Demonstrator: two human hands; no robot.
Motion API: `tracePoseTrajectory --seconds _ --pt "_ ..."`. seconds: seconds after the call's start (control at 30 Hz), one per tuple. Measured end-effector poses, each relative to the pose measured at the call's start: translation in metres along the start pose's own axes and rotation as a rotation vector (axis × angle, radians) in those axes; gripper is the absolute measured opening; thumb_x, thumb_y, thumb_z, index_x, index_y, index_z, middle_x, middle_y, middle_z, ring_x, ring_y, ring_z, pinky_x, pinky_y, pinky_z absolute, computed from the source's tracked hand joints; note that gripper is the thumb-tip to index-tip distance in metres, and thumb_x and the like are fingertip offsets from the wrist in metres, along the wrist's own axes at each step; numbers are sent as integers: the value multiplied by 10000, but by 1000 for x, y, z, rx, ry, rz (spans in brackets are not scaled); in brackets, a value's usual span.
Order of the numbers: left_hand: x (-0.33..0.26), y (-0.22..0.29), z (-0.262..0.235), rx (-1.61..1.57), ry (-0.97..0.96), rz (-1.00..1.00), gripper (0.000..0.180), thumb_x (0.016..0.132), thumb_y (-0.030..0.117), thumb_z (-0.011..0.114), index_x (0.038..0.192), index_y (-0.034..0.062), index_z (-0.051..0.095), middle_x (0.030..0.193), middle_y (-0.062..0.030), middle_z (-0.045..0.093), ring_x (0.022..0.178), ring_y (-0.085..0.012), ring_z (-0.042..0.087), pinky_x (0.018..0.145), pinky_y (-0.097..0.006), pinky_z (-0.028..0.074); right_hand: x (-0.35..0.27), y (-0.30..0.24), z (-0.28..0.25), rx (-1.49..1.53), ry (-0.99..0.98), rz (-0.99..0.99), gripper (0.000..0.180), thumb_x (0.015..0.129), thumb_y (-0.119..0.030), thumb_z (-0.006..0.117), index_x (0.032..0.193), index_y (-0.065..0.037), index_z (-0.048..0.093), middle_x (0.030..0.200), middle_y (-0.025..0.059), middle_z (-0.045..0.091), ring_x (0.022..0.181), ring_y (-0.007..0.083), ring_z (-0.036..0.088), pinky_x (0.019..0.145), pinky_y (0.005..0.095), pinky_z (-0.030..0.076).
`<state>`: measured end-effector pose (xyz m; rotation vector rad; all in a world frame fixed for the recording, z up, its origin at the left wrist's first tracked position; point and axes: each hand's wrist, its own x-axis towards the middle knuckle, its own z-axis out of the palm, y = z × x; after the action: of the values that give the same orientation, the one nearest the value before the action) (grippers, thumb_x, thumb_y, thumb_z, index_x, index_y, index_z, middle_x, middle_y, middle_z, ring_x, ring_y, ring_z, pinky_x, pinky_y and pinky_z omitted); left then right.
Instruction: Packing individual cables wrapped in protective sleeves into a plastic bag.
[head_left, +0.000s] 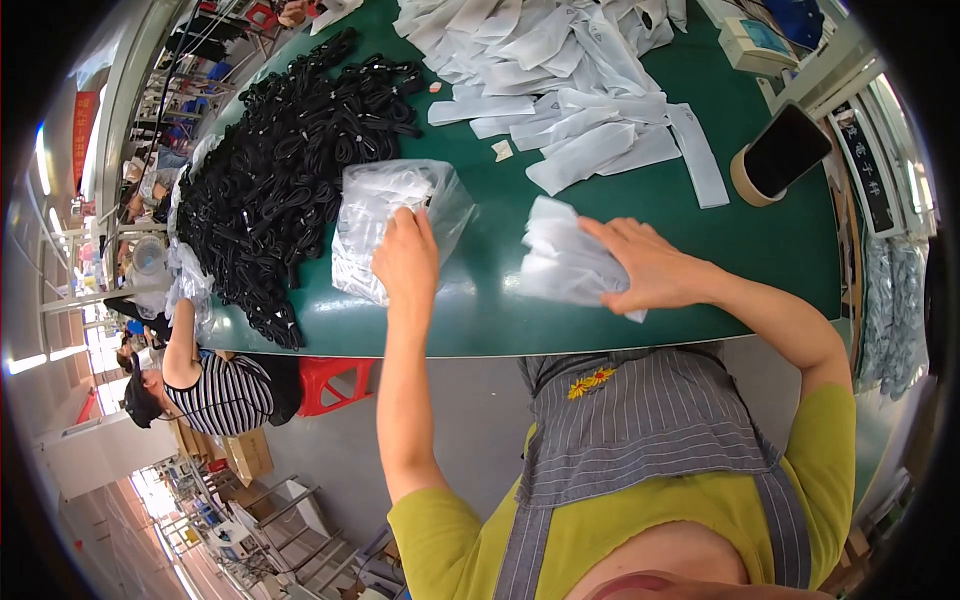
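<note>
A clear plastic bag [455, 215] filled with white packets [365, 225] lies near the table's front edge. My left hand [408, 250] is on it, its fingers curled and pinching at the plastic; what lies under the fingertips is partly hidden. To the right, my right hand [650, 265] spans a loose stack of flat whitish sleeves [565, 255], thumb at the near side and fingers over the far side. The stack rests on or just above the green table, slightly fanned out.
Black coiled cords [310, 150] are heaped on the left of the green table [470, 325]. A large pile of whitish sleeves [570, 60] covers the back. A phone [785, 150] leans on a round stand [750, 185] at right. Another person [220, 390] sits at far left by a red stool [335, 383].
</note>
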<state>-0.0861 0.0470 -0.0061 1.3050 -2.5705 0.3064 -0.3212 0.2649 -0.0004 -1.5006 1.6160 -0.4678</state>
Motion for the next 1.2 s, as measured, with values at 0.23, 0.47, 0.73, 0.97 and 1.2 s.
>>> tracePoseTrajectory --seconds 0.23,0.47,0.73,0.97,1.2 --pt "-129 37 -31 -616 242 18 71 918 54 592 931 -4 631 762 -132 607 563 -259 583 516 -352 456 59 -78 -18 91 -291 -316 948 727 -383 663 1475 25 249 1233 236 471 1161 373 447 1014 402 351" --pt "-140 38 -31 -708 427 -186 136 849 -84 626 965 -15 618 783 -105 607 569 -176 550 510 -280 451 107 -49 10 -534 -15 -244 898 732 -399 666 1424 60 326 1107 264 508 1039 358 475 875 424 368" --pt "-146 26 -15 -801 326 -74 233 860 -85 574 1087 -35 598 716 -49 572 518 -114 488 483 -236 406 87 -69 32 -455 55 -256 919 725 -411 679 1427 68 330 1087 251 514 1033 356 470 861 435 364" --pt "-152 2 -21 -799 318 243 309 800 -111 571 1098 -38 604 679 -49 560 466 -109 421 424 -250 330 193 -80 90 -645 263 -178 966 674 -430 726 1409 78 358 1115 251 534 1070 365 487 885 439 362" --pt "-160 -4 -21 -773 262 302 343 730 -124 567 1056 -26 614 600 -49 493 437 -159 415 417 -282 321 218 -67 109 -685 531 -251 790 706 -345 722 1355 18 454 1244 263 497 1172 390 457 974 493 339"
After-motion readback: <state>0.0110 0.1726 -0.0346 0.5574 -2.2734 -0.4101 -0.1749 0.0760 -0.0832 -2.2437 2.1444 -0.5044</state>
